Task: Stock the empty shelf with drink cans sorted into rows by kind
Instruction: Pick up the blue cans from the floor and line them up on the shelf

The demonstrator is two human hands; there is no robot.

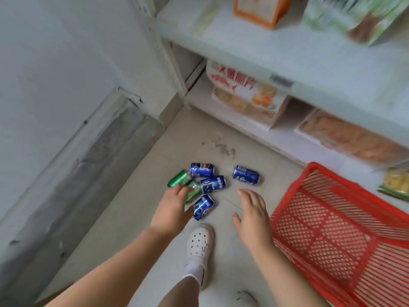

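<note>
Several drink cans lie on their sides on the pale floor. Blue cans lie at the back point(202, 169), in the middle point(213, 184), near my foot point(203, 207) and apart to the right point(246, 175). Two green cans lie at the left: one in full view point(180, 178), the other point(193, 191) partly under my fingers. My left hand point(171, 209) reaches over the green cans with relaxed fingers, holding nothing. My right hand point(252, 212) hovers open above bare floor, just short of the right blue can.
A red plastic basket point(332, 220) lies tipped at the right. White shelves point(287, 54) with snack boxes and bags rise behind the cans. A wall and grey skirting run along the left. My white shoe point(199, 244) stands just behind the cans.
</note>
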